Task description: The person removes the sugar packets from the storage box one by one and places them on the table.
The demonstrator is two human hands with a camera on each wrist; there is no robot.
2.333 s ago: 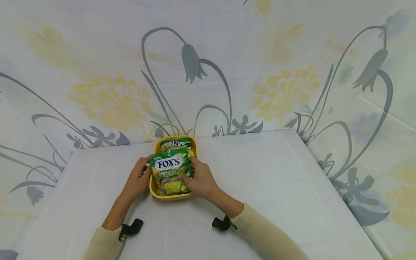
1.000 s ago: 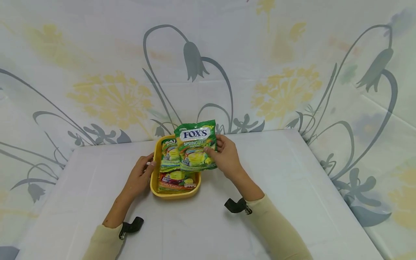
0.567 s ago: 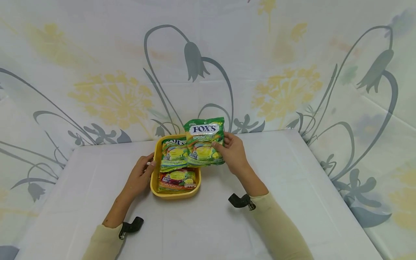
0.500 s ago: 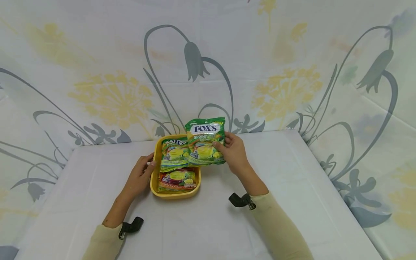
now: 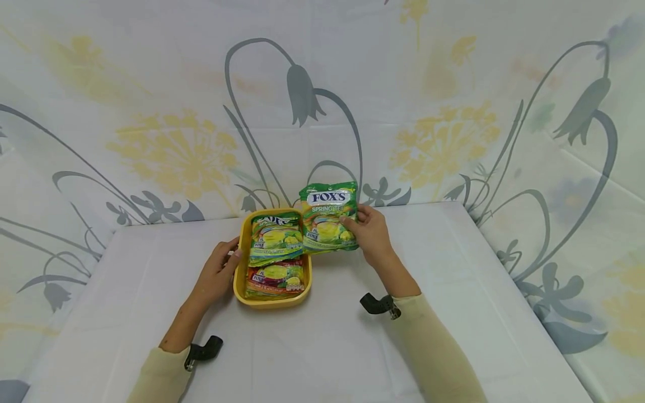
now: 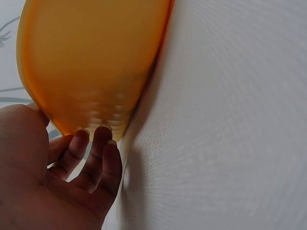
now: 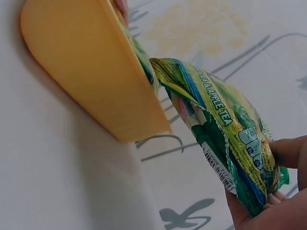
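Note:
At the tray's right edge, my right hand (image 5: 374, 230) pinches a green candy bag (image 5: 328, 224) marked FOX'S, thumb on its front and fingers behind. The right wrist view shows this candy bag (image 7: 216, 129) lifted, beside the tray's wall. My left hand (image 5: 218, 272) holds the left side of the yellow plastic tray (image 5: 272, 304). In the left wrist view, the left hand's fingertips touch the outer wall of the tray (image 6: 91, 57), with the thumb at its rim. Inside the tray lie another green candy bag (image 5: 274, 239) and, nearer me, a red candy bag (image 5: 274, 280).
A white cloth covers the table (image 5: 322, 347). Behind it rises a backdrop cloth (image 5: 403, 140) printed with grey and yellow flowers. A black wrist mount (image 5: 204, 351) is on the left forearm and another wrist mount (image 5: 379, 305) on the right.
My right hand has carried the green candy bag from over the tray up and right to beside it, uncovering the bags inside. The left hand has stayed at the tray's left side.

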